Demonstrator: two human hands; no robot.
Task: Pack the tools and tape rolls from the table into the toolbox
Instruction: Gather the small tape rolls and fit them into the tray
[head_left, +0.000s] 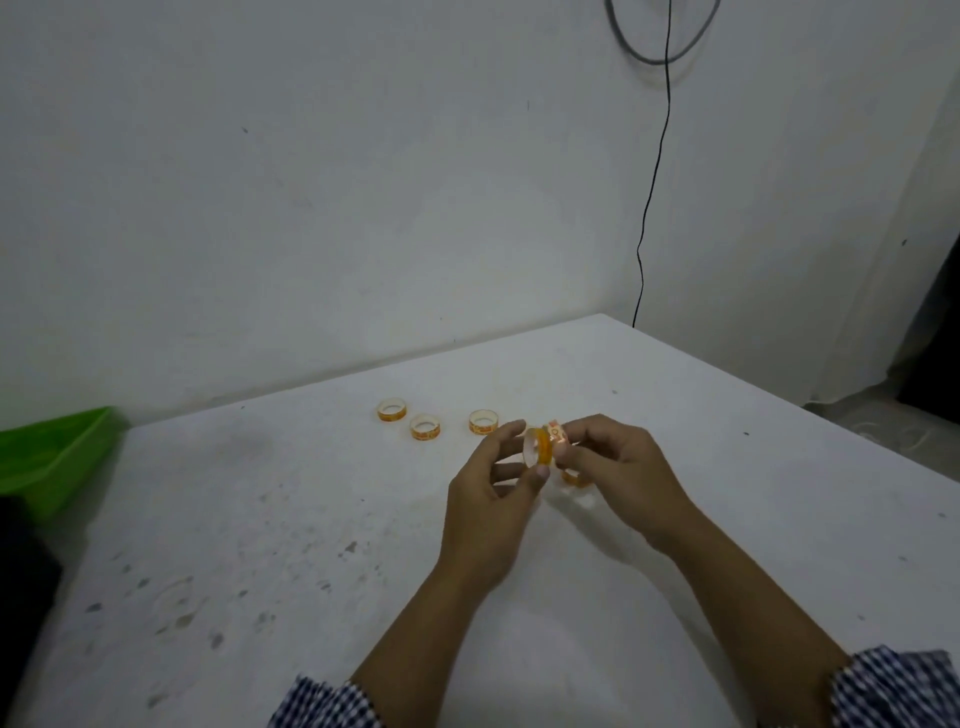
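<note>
Both hands meet above the middle of the white table (291, 519). My left hand (493, 499) pinches a small orange-and-clear tape roll (537, 446) held on edge between thumb and fingers. Right beside it, my right hand (618, 467) grips a second patterned tape roll (556, 432). Another roll (575, 477) shows partly under my right hand; whether it lies on the table or is held is unclear. Three more tape rolls lie flat on the table behind my hands: one at far left (391, 409), one in the middle (425, 427) and one nearest my hands (483, 421).
A green plastic bin (57, 457) stands at the table's left edge, with something dark (21, 582) in front of it. A black cable (652, 197) hangs down the wall behind the table's far right corner. The table's right edge drops to the floor.
</note>
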